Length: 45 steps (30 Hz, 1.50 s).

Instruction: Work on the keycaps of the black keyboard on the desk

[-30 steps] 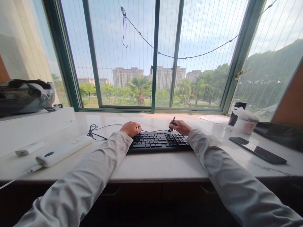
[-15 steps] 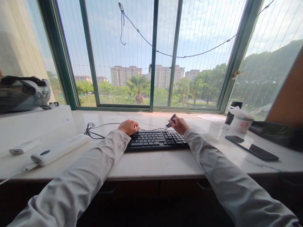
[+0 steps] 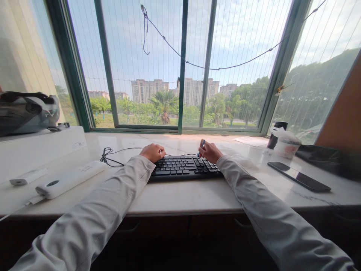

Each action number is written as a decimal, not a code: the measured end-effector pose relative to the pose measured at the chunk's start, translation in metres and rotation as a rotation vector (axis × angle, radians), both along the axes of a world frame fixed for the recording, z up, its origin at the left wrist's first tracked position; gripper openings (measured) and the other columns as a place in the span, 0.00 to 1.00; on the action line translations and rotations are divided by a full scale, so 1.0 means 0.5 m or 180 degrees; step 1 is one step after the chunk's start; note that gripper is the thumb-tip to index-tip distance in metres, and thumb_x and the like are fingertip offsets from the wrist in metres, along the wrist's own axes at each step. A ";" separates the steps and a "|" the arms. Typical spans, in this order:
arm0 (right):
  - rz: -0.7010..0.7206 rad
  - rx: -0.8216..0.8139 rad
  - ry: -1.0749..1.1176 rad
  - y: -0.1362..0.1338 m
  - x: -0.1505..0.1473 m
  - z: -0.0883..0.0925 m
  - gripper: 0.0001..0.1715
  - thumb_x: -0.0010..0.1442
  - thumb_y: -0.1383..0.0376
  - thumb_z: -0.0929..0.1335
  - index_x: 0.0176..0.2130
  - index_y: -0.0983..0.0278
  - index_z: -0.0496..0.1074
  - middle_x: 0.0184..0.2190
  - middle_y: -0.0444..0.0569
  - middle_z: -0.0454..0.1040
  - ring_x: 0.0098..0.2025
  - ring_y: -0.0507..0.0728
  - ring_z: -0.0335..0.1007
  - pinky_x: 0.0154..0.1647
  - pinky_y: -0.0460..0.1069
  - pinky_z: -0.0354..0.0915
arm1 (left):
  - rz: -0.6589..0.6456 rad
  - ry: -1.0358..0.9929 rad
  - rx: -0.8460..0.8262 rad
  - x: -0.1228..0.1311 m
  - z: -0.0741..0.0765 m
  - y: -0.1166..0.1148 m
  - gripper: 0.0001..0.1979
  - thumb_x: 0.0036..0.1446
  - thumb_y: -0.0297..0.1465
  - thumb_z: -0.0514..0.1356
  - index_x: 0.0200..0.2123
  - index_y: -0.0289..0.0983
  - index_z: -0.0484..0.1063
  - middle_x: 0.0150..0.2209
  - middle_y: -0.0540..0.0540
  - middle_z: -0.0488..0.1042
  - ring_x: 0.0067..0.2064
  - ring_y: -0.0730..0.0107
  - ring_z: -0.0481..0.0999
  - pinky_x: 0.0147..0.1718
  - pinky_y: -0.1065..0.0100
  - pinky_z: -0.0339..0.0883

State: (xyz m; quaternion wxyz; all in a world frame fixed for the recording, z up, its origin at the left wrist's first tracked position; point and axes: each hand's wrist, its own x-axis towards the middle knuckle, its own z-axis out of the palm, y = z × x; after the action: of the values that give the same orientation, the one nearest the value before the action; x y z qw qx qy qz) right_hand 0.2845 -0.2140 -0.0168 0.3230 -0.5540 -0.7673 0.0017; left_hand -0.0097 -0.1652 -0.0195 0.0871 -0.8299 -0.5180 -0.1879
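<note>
A black keyboard (image 3: 180, 168) lies flat on the white stone-like counter. My left hand (image 3: 153, 152) is closed at its back left corner, fingers curled around the edge. Above the right part of the keys, my right hand (image 3: 210, 151) pinches a small dark-blue brush (image 3: 202, 144). The brush stands nearly upright, its lower end at the keys near the back edge. Fingers cover most of the brush, and I cannot see clearly whether its tip touches the keys.
A black cable (image 3: 108, 156) lies coiled left of the keyboard. A white power bank (image 3: 70, 180) and a white box (image 3: 42, 150) with a dark headset (image 3: 28, 113) are farther left. To the right are a phone (image 3: 299, 177), a plastic cup (image 3: 287, 145) and a black bag (image 3: 324, 158).
My right hand has shifted slightly left and down, bringing the brush lower at the keyboard's back edge and turning it more upright. My left hand stays at the keyboard's corner.
</note>
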 end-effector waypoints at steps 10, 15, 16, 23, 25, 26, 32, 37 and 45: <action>0.0251 -0.0303 0.0039 -0.028 -0.007 0.018 0.05 0.56 0.68 0.61 0.28 0.61 0.59 0.14 0.39 0.70 0.23 0.51 0.67 0.31 0.45 0.57 | 0.0037 -0.0004 -0.0043 -0.001 -0.001 0.000 0.17 0.52 0.40 0.51 0.34 0.45 0.79 0.33 0.47 0.78 0.33 0.64 0.73 0.31 0.68 0.61; 0.0556 -0.0558 0.0188 -0.039 -0.009 0.025 0.06 0.55 0.68 0.61 0.26 0.61 0.59 0.12 0.38 0.65 0.19 0.51 0.66 0.27 0.46 0.58 | 0.0052 -0.0003 -0.0060 -0.001 0.002 -0.003 0.17 0.51 0.40 0.51 0.34 0.45 0.79 0.33 0.47 0.78 0.34 0.64 0.74 0.32 0.69 0.62; 0.0637 -0.0610 0.0203 -0.041 -0.009 0.026 0.07 0.55 0.68 0.61 0.25 0.61 0.59 0.12 0.38 0.64 0.18 0.51 0.65 0.26 0.46 0.58 | 0.0063 -0.0004 -0.0058 -0.001 0.002 -0.003 0.17 0.51 0.39 0.51 0.35 0.45 0.79 0.34 0.47 0.78 0.35 0.64 0.74 0.33 0.69 0.62; 0.1079 -0.0991 0.0603 -0.048 -0.003 0.027 0.09 0.52 0.67 0.60 0.22 0.60 0.54 0.09 0.37 0.58 0.13 0.51 0.60 0.15 0.45 0.50 | 0.0059 0.0028 -0.0052 -0.001 0.001 0.000 0.17 0.51 0.40 0.51 0.34 0.45 0.79 0.34 0.47 0.78 0.34 0.63 0.74 0.33 0.68 0.62; 0.1145 -0.1116 0.0721 -0.045 -0.001 0.025 0.09 0.51 0.67 0.61 0.23 0.60 0.54 0.09 0.36 0.57 0.12 0.50 0.59 0.14 0.45 0.49 | 0.0051 0.0026 -0.0046 -0.002 0.001 -0.001 0.17 0.51 0.40 0.51 0.34 0.45 0.79 0.33 0.47 0.78 0.34 0.64 0.74 0.32 0.68 0.61; 0.1153 -0.1156 0.0769 -0.043 0.000 0.024 0.09 0.51 0.66 0.61 0.23 0.60 0.53 0.09 0.36 0.57 0.13 0.51 0.59 0.14 0.45 0.49 | 0.0050 0.0027 -0.0042 -0.002 0.002 -0.002 0.17 0.51 0.40 0.51 0.34 0.45 0.79 0.33 0.48 0.78 0.34 0.63 0.73 0.32 0.68 0.61; 0.0969 -0.0689 0.1082 -0.027 0.008 0.020 0.07 0.56 0.62 0.62 0.29 0.61 0.57 0.14 0.39 0.66 0.18 0.50 0.62 0.20 0.44 0.55 | 0.0066 0.0009 -0.0051 -0.001 0.004 -0.005 0.17 0.51 0.40 0.51 0.34 0.45 0.79 0.33 0.47 0.78 0.34 0.64 0.74 0.32 0.68 0.61; 0.1113 -0.0664 0.0968 -0.009 0.017 0.010 0.15 0.57 0.54 0.66 0.33 0.62 0.61 0.23 0.45 0.74 0.23 0.50 0.66 0.26 0.46 0.62 | 0.0069 0.0028 -0.0070 0.000 0.005 -0.006 0.16 0.50 0.40 0.52 0.34 0.45 0.79 0.34 0.47 0.78 0.34 0.63 0.74 0.32 0.67 0.61; 0.1126 -0.0497 0.0778 0.016 0.039 -0.003 0.20 0.54 0.49 0.68 0.34 0.64 0.67 0.25 0.45 0.75 0.24 0.50 0.66 0.27 0.46 0.64 | 0.0082 -0.0011 -0.0083 0.000 0.005 -0.005 0.17 0.50 0.40 0.52 0.34 0.45 0.79 0.34 0.47 0.78 0.35 0.64 0.74 0.32 0.69 0.61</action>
State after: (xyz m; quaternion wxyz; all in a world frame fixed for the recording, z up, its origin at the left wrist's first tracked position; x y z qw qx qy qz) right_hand 0.3039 -0.2058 -0.0185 0.3643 -0.4298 -0.8052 0.1847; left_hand -0.0098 -0.1679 -0.0169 0.0778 -0.8239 -0.5312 -0.1815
